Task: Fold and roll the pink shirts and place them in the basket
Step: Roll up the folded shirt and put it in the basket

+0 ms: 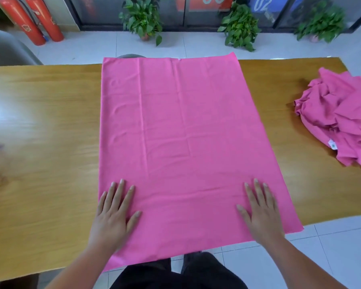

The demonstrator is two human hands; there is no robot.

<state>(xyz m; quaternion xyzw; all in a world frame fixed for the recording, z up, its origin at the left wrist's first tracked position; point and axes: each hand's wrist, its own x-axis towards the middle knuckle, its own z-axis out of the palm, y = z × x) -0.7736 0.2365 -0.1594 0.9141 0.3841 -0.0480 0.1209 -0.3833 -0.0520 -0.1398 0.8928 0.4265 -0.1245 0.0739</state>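
Both my hands lie flat on the pink shirt (pixel 181 132), which is spread out smooth and face-down-flat across the middle of the wooden table (pixel 40 142). My left hand (pixel 113 213) rests palm down near the shirt's near left corner, fingers straight and fanned apart, the little finger right at the cloth's left edge and the thumb pointing inward. My right hand (pixel 261 211) mirrors it near the right side, palm down, fingers straight and slightly spread, thumb angled toward the middle. Neither hand grips or pinches anything; they only press on the fabric. The shirt reaches the table's far edge, and its near end hangs over the edge closest to me, above my dark trousers (pixel 175 274). Faint creases run along and across the cloth. At the table's right end, well apart from the flat shirt, sits a crumpled pile of pink shirts (pixel 340 119) with a small white label (pixel 331 144) showing. Beyond the table, on the pale tiled floor (pixel 196 44), stand three potted plants (pixel 142 19) and, at the far left, two red fire extinguishers (pixel 35 19).
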